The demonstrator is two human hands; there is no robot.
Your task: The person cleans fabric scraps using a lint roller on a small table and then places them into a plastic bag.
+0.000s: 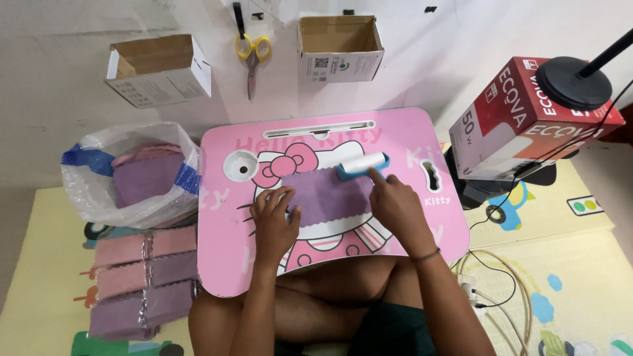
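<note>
A person is sitting cross-legged on a play mat [580,264] with a pink lap surface [422,132] across the knees. A purple cloth [330,194] is lying flat near the middle of that surface, its long axis running left to right, its scalloped lower edge facing the person. The left hand [273,217] is pressing down on the cloth's left end, fingers spread and flat, gripping nothing. The right hand [393,201] is at the cloth's right end, its grip closing on the blue handle of a lint roller [361,165]. The roller's white drum is lying at the cloth's upper right corner, its long axis pointing left to right with a slight upward tilt toward the right.

To the left, a clear plastic bag [86,191] is holding more purple and pink cloths, and wrapped stacks of cloths [142,277] are sitting on the mat just below it. Yellow-handled scissors [252,56] are hanging on the wall between two cardboard boxes [339,46].
</note>
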